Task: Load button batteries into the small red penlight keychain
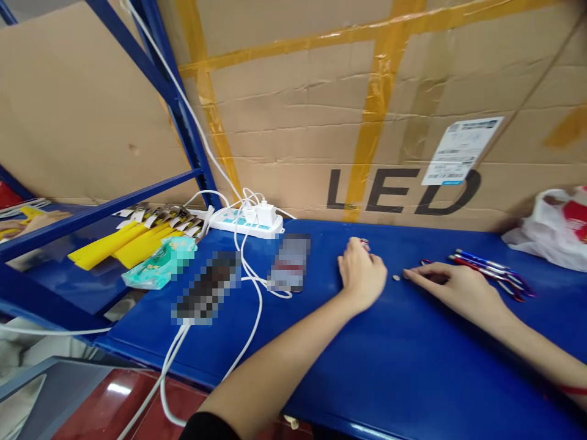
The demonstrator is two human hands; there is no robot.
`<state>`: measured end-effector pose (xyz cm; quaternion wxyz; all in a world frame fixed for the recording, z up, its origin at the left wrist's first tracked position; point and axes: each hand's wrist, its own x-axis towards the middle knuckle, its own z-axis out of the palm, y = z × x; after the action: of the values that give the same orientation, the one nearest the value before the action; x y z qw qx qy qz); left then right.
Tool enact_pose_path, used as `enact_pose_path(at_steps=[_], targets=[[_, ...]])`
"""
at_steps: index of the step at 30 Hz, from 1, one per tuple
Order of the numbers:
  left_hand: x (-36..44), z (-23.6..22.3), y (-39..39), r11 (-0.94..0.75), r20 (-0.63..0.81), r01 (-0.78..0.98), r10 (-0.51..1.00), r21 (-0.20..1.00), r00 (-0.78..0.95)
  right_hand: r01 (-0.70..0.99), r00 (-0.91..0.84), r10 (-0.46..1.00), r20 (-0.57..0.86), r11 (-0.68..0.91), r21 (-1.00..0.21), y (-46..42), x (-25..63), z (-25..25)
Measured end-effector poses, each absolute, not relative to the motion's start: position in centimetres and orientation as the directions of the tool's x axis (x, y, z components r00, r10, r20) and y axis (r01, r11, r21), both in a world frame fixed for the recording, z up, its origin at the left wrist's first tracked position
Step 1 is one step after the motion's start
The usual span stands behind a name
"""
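My left hand (362, 274) rests on the blue tabletop with its fingers curled closed. A bit of something reddish shows at its fingertips, mostly hidden by the hand. To its right, my right hand (463, 290) pinches a tiny dark piece between thumb and forefinger, low over the table. A small pale round disc (396, 278) lies on the tabletop between the two hands, close to the right fingertips. Behind the right hand is a small bunch of slim blue, red and silver pen-like things (493, 269), partly covered by the hand.
Two phones (288, 266) with white cables lie on the left of the blue table (413, 379). A white power strip (247, 221) stands behind them. Further left are a teal packet (160, 263) and yellow pieces (110, 244). A plastic bag (550, 226) sits far right, against large cardboard (293, 122).
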<state>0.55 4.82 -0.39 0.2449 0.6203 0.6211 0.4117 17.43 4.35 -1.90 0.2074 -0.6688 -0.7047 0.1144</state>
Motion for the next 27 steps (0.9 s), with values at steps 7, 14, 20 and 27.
enact_pose_path(at_steps=[7,14,20,27], targets=[[-0.9,-0.4,6.8,-0.098,0.205,0.630,0.974,0.771,-0.099,0.898,-0.117,0.932,0.343,0.246,-0.364,4.1,17.1,-1.7],[0.9,-1.0,5.9,-0.230,0.283,0.414,0.957,0.881,-0.069,0.793,-0.400,0.827,0.396,0.529,-0.304,3.0,15.4,-1.4],[1.3,-0.5,5.2,-0.249,0.286,0.276,0.953,0.928,-0.103,0.758,-0.541,0.747,0.387,0.632,-0.161,2.7,14.9,-1.3],[1.5,-0.6,4.9,-0.315,0.337,0.256,0.941,0.914,-0.043,0.787,-0.455,0.809,0.371,0.561,-0.257,2.6,15.2,-1.0]])
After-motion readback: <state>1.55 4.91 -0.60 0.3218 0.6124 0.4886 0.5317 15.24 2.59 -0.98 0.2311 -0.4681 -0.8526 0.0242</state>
